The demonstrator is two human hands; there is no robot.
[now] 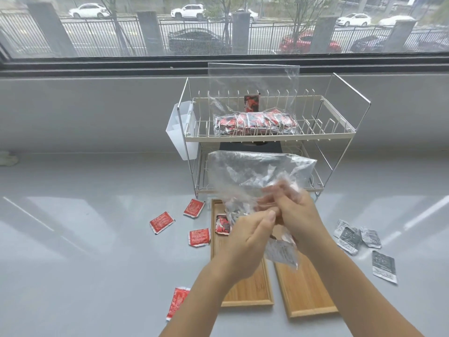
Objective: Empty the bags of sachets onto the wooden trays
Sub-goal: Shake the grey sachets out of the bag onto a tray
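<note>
A crumpled clear plastic bag [255,173] hangs above two wooden trays. My right hand [298,215] grips its lower part, and my left hand [247,237] pinches the plastic beside it. A silver sachet [281,254] hangs just below my hands. The left tray [245,288] carries one red sachet [222,224] at its far end. The right tray [303,293] shows bare wood. Another clear bag [255,122], full of red sachets, lies on the top shelf of the wire rack [340,122].
Several red sachets [161,222] lie scattered on the grey counter left of the trays. Several silver sachets [352,237] lie to the right. A white plastic holder [179,130] hangs on the rack's left side. A window runs behind.
</note>
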